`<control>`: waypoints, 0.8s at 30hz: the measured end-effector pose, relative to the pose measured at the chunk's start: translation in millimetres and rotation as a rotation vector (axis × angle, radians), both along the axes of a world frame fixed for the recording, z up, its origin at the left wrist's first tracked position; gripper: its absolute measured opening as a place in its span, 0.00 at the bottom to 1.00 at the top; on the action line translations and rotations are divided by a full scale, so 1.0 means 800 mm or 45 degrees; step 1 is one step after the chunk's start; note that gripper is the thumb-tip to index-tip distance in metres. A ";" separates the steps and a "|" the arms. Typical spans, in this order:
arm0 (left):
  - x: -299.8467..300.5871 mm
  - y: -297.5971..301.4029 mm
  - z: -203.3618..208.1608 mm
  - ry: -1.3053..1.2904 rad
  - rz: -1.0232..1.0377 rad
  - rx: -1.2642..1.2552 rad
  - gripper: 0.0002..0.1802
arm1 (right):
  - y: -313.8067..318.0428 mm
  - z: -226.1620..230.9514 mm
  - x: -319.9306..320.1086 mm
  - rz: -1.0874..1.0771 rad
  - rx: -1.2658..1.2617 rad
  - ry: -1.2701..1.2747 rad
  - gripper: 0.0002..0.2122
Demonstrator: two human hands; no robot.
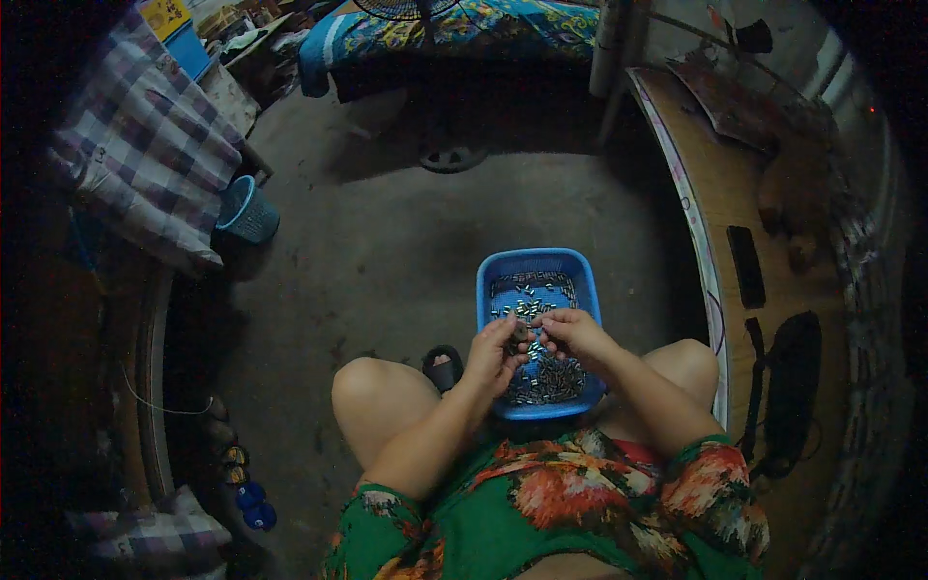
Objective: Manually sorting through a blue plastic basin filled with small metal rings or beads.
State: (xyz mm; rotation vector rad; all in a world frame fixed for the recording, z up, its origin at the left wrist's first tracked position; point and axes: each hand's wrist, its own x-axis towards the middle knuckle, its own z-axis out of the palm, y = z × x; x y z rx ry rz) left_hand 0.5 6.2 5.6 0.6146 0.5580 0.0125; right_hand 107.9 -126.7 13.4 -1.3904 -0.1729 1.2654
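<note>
A blue plastic basket (483,275) sits between my knees, holding many small metal cylinders. Shiny ones (530,307) lie scattered in its middle, and a denser, darker heap (559,379) fills the end nearest me. Over the basket, my left hand (495,356) has its fingers curled round a small greyish piece (520,332), too small to name. Close beside it on the right, my right hand (577,338) is closed in a pinch, thumb and forefinger near that piece. What the right fingertips hold, if anything, cannot be made out.
A wooden board-topped table (715,184) on the right bears a dark phone-like slab (745,267) and a black bag (793,387). A light-blue wastebasket (249,215) stands left by a checked cloth (155,145). Ahead are a fan base (452,158) and a bed (503,34).
</note>
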 end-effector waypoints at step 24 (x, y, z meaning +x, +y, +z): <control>-0.002 -0.002 -0.001 -0.005 -0.143 -0.051 0.15 | 0.006 -0.017 -0.012 -0.071 0.148 -0.602 0.06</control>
